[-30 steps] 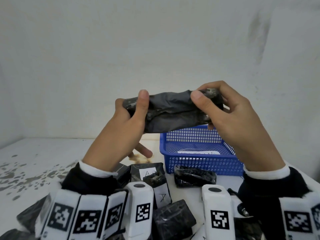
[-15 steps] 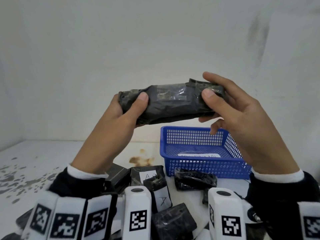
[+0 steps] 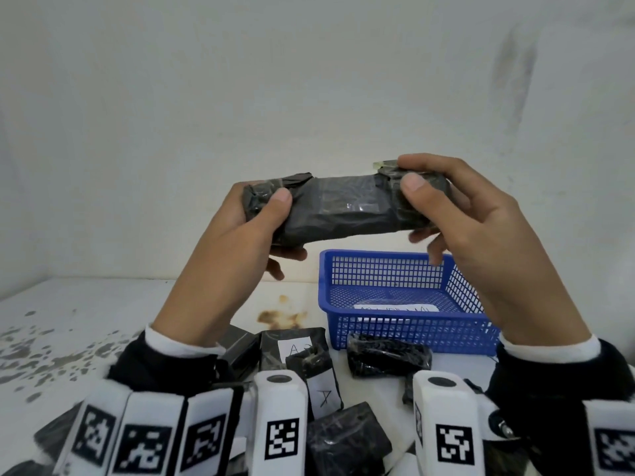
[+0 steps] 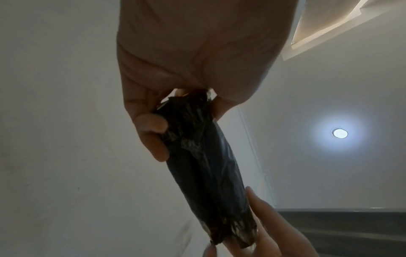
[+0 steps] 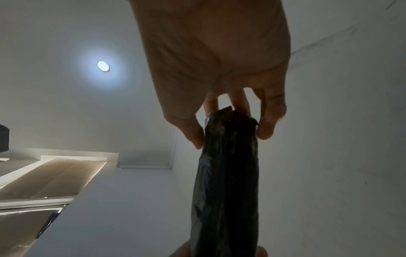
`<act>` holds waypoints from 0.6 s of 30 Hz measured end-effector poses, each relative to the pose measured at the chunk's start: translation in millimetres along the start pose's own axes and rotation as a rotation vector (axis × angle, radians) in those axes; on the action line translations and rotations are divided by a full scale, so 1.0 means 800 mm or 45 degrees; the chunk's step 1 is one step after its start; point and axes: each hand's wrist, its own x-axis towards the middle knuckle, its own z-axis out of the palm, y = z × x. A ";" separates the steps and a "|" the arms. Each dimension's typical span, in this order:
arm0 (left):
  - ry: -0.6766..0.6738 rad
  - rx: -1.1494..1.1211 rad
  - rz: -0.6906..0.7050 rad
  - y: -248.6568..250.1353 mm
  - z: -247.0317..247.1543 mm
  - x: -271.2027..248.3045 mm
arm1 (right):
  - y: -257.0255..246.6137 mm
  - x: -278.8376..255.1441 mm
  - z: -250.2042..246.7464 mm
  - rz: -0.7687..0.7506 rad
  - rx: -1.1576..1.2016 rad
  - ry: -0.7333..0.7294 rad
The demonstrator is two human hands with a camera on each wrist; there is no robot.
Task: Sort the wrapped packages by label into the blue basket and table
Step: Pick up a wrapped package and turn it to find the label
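Note:
A long black wrapped package (image 3: pixel 343 207) is held level in the air above the table, no label showing on the side facing me. My left hand (image 3: pixel 254 221) grips its left end, thumb on the front. My right hand (image 3: pixel 429 201) pinches its right end between thumb and fingers. The same package (image 4: pixel 204 163) runs away from my left palm in the left wrist view, and the package (image 5: pixel 226 182) hangs dark below my right fingers in the right wrist view. The blue basket (image 3: pixel 405 328) stands on the table under my right hand, with a white slip (image 3: pixel 395 309) inside.
Several black wrapped packages lie at the table's near edge: one with a white label (image 3: pixel 295 348), a glossy roll (image 3: pixel 388 359) in front of the basket, a block (image 3: pixel 347 438) nearest me. A brown stain (image 3: pixel 281 316) marks the white table. The wall stands close behind.
Both hands have lifted the package slightly and turned it, so a taped face now shows toward me. My right fingers have shifted from a full wrap to a pinch at the end.

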 end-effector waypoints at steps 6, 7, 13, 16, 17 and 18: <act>-0.049 -0.012 0.018 -0.006 0.000 0.002 | -0.004 -0.003 0.003 -0.005 -0.027 -0.033; -0.057 0.013 0.025 -0.008 0.001 0.002 | -0.004 -0.003 0.004 -0.009 -0.041 -0.029; -0.040 0.146 0.045 -0.007 0.003 0.000 | 0.000 -0.002 0.001 -0.036 -0.095 -0.033; 0.027 0.178 0.023 -0.006 0.004 -0.001 | 0.000 -0.003 0.002 -0.064 -0.137 -0.033; 0.043 0.177 0.022 -0.006 0.004 -0.002 | -0.001 -0.004 0.002 -0.066 -0.145 -0.033; 0.053 0.181 0.021 -0.004 0.005 -0.004 | -0.001 -0.004 0.003 -0.067 -0.154 -0.034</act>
